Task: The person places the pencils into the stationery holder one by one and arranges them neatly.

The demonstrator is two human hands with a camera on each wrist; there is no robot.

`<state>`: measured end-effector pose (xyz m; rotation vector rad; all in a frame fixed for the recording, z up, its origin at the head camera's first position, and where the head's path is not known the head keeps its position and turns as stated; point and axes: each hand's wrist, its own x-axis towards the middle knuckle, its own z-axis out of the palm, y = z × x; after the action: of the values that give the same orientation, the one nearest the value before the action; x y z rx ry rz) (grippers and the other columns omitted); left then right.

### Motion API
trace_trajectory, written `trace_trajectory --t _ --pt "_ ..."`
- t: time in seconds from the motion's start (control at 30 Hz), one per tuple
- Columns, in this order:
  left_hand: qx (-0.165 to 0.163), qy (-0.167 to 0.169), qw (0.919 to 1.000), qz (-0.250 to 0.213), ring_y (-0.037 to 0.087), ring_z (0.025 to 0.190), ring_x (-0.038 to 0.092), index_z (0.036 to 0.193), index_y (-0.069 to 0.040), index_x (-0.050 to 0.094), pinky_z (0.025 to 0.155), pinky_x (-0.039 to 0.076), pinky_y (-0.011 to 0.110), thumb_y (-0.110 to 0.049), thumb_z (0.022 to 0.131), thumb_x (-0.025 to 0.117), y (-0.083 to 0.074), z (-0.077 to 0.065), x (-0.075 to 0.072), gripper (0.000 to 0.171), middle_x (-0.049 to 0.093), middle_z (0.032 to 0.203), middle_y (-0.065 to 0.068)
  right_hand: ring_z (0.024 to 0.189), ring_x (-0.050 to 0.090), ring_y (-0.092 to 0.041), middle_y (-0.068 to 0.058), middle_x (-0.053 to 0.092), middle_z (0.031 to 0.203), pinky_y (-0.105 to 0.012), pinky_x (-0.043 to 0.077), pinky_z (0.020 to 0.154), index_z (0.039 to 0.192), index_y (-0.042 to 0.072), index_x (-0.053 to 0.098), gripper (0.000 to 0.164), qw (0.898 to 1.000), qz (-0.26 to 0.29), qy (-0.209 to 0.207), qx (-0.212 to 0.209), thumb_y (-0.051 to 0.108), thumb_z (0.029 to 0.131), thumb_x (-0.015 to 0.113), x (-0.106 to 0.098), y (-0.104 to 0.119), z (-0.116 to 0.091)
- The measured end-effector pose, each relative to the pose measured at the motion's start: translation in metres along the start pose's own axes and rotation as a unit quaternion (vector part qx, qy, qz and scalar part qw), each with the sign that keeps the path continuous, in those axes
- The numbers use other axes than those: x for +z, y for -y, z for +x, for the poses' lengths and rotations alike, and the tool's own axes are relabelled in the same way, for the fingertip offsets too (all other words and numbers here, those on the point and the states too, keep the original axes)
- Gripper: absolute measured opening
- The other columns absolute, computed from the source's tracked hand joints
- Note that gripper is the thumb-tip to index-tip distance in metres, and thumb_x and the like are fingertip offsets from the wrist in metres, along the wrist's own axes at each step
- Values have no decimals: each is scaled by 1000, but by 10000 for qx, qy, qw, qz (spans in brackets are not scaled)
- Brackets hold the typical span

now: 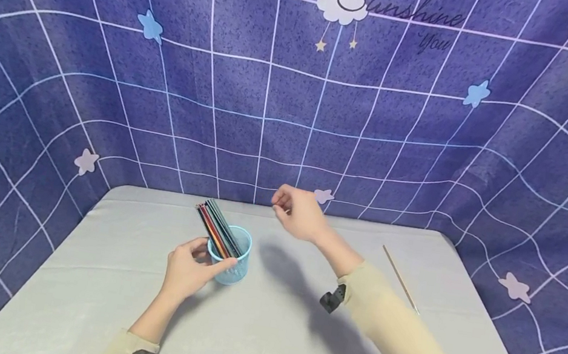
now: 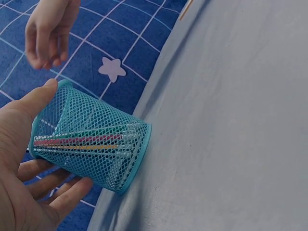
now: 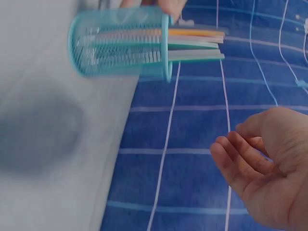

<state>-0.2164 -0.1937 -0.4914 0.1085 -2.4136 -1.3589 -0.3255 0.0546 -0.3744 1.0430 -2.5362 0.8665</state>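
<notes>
A light-blue mesh pencil cup (image 1: pixel 233 275) stands on the table, left of the middle. Several coloured pencils (image 1: pixel 218 229) lean in it toward the far left, with red, yellow and dark green ones among them. My left hand (image 1: pixel 188 270) holds the cup from its left side, the thumb at the near rim and the fingers round the wall. In the left wrist view the pencils show through the mesh. My right hand (image 1: pixel 301 211) is raised to the right of the cup, fingers loosely bent and nothing in them; its shadow falls on the table below.
A thin brown stick (image 1: pixel 401 279) with a pale near end lies on the right side of the table. A whitish cloth (image 1: pixel 281 342) covers the tabletop. Behind and on both sides hangs a blue curtain (image 1: pixel 231 89) with a grid and stars.
</notes>
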Motion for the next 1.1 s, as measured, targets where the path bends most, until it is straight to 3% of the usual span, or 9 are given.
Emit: trace_trajectory --t 0.23,0.8,1.1 --pt "-30 39 10000 -53 30 96 81 116 -9 78 87 69 44 -44 73 99 0 0 0 58 83 106 12 78 75 -20 -7 79 90 -39 65 81 100 4 73 6 9991 -266 -245 198 4 94 71 -29 -30 -18" --pt "126 1 9999 -26 30 94 81 111 -10 79 86 69 47 -42 73 99 0 -1 0 54 83 103 11 85 78 -30 -13 81 93 -50 65 83 101 2 75 9 9893 -885 -565 1009 4 93 71 -80 -95 -77" --pt "78 -24 10000 1 28 93 81 109 -12 79 85 69 45 -42 72 100 1 -1 -1 52 83 101 8 78 77 -30 -13 80 87 -54 62 78 98 3 76 9 9827 -1147 -649 1298 4 91 69 -101 -126 -108"
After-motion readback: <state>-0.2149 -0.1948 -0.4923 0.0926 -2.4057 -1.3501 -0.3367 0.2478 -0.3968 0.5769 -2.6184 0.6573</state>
